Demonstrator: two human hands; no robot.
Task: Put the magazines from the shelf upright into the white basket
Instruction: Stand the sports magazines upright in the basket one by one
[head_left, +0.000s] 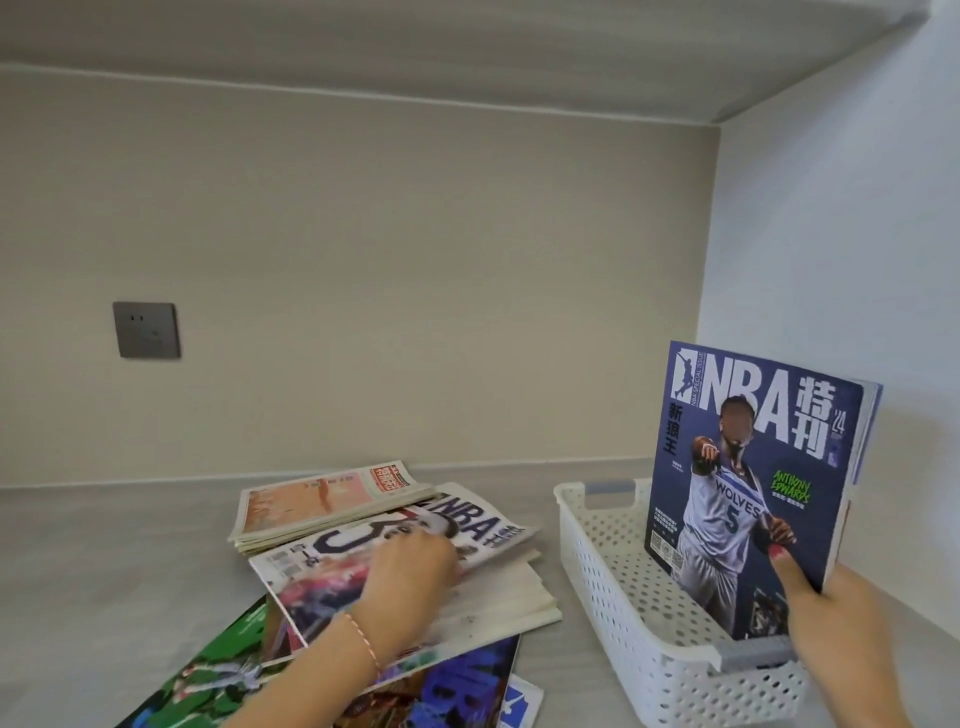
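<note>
Right hand (831, 618) is gripping a blue NBA magazine (748, 488), standing it upright in the white basket (639, 618). Left hand (405, 582) is resting on the white NBA magazine (395, 545) topping the pile on the shelf (104, 571). Wall socket (147, 330) sitting behind.

Soft, even daylight, faint shadows; slightly blurry overall, wide-angle bending at edges.

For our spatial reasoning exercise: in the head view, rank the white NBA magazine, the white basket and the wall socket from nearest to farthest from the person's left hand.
1. White NBA magazine: top of the pile, directly under the left hand, touching it.
2. White basket: to the hand's right, on the shelf.
3. Wall socket: on the back wall, up and to the left, farthest.
</note>
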